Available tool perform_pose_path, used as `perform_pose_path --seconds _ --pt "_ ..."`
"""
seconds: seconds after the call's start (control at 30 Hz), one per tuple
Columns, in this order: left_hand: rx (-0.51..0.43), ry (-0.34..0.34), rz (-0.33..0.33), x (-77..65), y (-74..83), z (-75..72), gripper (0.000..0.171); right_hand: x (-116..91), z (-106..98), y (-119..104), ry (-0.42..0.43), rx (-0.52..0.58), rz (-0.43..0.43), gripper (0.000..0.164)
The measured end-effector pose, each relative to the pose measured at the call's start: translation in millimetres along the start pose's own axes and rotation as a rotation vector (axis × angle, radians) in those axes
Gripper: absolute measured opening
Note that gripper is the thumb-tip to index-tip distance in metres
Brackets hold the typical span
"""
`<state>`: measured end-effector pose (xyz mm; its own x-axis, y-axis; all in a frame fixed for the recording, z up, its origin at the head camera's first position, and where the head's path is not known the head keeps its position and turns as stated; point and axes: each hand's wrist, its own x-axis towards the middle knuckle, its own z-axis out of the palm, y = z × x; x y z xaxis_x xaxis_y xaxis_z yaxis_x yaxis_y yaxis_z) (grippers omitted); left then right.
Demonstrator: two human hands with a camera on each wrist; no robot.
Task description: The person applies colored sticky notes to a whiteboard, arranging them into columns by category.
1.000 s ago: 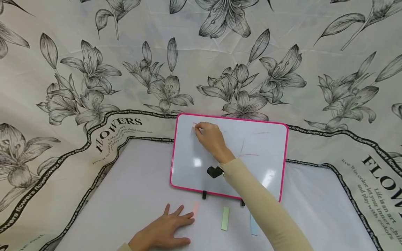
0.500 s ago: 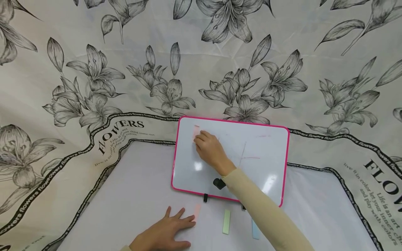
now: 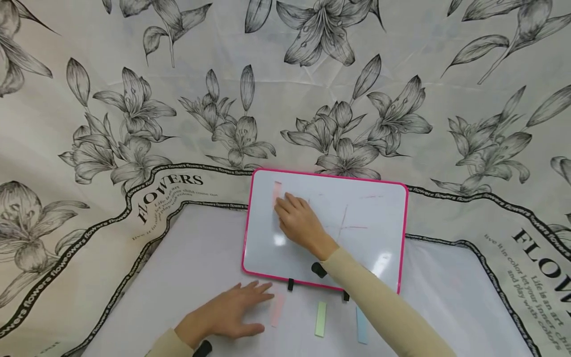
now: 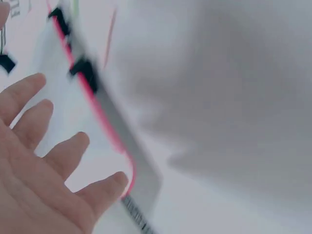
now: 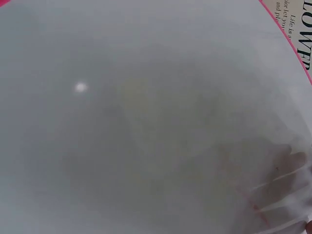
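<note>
Flowery cloth (image 3: 263,91) hangs behind. One pink strip (image 3: 277,190) is high on the board (image 3: 265,225), where the right hand (image 3: 301,220) touches it, maybe to flatten it; I can't tell if its fingers pinch. The left hand (image 3: 232,311), fingers apart, is near another strip (image 3: 277,312).

A person's right hand (image 3: 300,223) touches a narrow pink paper strip (image 3: 277,190) at the upper left of a pink-framed whiteboard (image 3: 285,260), center frame. At lower left of center, the left hand (image 3: 227,310), fingers extended, is just beside a second narrow pink paper strip (image 3: 278,310) above the white tabletop (image 3: 446,287). Pale green (image 3: 320,320) and light blue paper strips (image 3: 362,328) sit at lower center.
</note>
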<state>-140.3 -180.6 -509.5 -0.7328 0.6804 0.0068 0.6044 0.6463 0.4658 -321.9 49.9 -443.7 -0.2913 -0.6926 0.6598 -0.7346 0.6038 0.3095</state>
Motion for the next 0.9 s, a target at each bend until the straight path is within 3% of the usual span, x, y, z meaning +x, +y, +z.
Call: perform_pose_path --seconds 0.27,0.4,0.5,0.63,0.9 --pt "0.181 0.275 0.033 22.6 -20.7 -80.7 0.055 0.6 -3.0 2.6 -0.041 -0.095 -0.026 0.031" --pt "0.258 0.377 0.014 35.5 -35.4 -109.6 0.057 3.6 -3.1 2.5 -0.047 -0.101 0.001 0.038" --pt "0.282 0.421 0.001 44.1 -46.2 -123.4 0.058 6.4 -2.6 1.8 -0.050 -0.105 0.020 0.045" --pt "0.294 0.422 -0.019 57.5 -51.8 -135.8 0.061 8.6 -1.5 3.6 -0.069 -0.117 0.014 0.053" --pt "0.379 0.431 0.009 83.7 -55.8 -146.6 0.062 0.2 0.7 5.1 -0.124 -0.092 -0.019 0.069"
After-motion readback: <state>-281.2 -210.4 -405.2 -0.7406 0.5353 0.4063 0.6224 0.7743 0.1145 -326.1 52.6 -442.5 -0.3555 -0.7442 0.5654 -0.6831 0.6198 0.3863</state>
